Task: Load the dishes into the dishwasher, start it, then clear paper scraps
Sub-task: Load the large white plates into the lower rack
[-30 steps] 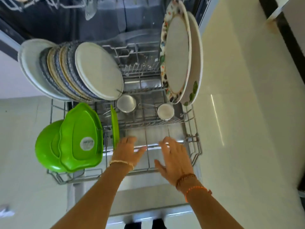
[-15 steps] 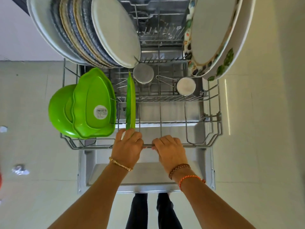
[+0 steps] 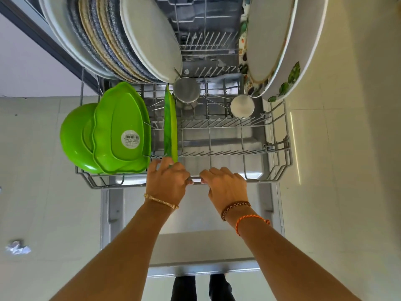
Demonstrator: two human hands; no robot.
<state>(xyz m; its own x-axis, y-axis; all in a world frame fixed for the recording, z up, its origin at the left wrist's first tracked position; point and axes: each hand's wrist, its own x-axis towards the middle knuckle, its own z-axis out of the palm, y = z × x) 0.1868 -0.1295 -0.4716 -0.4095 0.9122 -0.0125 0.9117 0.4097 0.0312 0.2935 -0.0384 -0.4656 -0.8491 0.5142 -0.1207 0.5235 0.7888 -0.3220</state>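
Both hands grip the front rail of the lower rack [image 3: 280,148], which stands pulled out over the open dishwasher door [image 3: 204,246]. The left hand [image 3: 167,181] has its fingers curled over the rail near the middle of the front edge, and its knuckles touch the bottom end of a thin green plate [image 3: 171,127] standing on edge between the tines. The right hand [image 3: 225,185] is just beside it on the same rail, fingers wrapped down over the wire, the two hands close but apart.

At the rack's left front corner stand two bright green plates [image 3: 117,131], upright and overlapping, the nearer one with a round white sticker on its back. Behind them, along the left edge toward the rear, a row of round plates [image 3: 112,35] leans on edge, grey, blue and tan rims packed close together. Along the right edge at the rear stand two large oval platters [image 3: 280,44] with leaf and floral borders, side by side. Between the two groups, two small steel cups [image 3: 187,90] sit in the rack, apparently mouth down, though the angle makes that hard to confirm.

On the floor [image 3: 338,170], well to the left of the door, lies a crumpled paper scrap [image 3: 17,247].
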